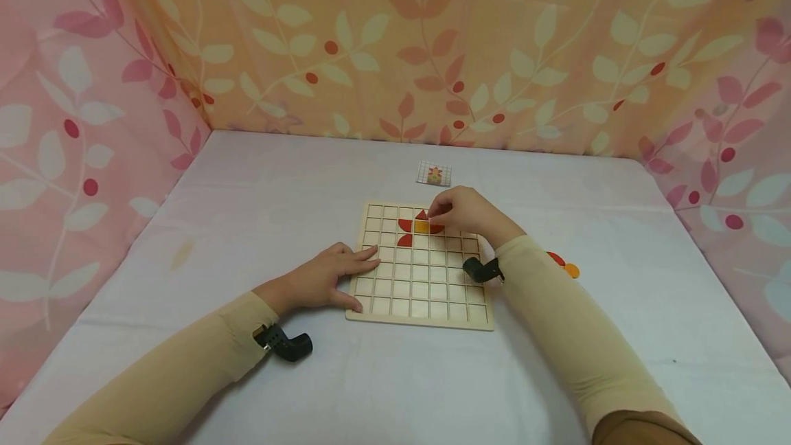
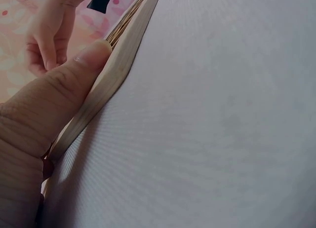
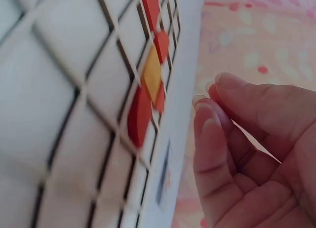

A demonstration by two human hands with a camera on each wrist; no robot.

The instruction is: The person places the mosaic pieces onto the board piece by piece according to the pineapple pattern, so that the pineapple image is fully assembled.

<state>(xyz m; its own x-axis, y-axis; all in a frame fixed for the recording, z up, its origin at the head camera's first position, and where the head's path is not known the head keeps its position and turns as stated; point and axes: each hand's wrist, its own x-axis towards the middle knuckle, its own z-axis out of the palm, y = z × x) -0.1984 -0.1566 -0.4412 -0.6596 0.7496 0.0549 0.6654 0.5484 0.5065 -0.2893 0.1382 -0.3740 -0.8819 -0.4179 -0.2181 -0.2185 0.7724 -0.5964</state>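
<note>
My left hand [image 1: 327, 270] rests along the left edge of a wooden grid board [image 1: 420, 321], fingers spread; in the left wrist view its thumb [image 2: 64, 90] lies on the board's rim. Above the board's far rows is my right hand [image 1: 466, 211], thumb and fingertips pinched together. A bit of red shows between them in the right wrist view, likely a small red piece [image 3: 213, 93], mostly hidden. Set in the grid are a yellow square [image 1: 421, 226], a red triangle [image 1: 422, 215] and several rounded red pieces [image 1: 405, 241] around the square.
Behind the board lies a small picture card [image 1: 434, 174] showing a red and yellow figure on a grid. Partly behind the right forearm are a red piece [image 1: 556, 257] and an orange disc [image 1: 571, 270]. Leaf-patterned cloth [image 1: 395, 47] surrounds the white table [image 1: 278, 177].
</note>
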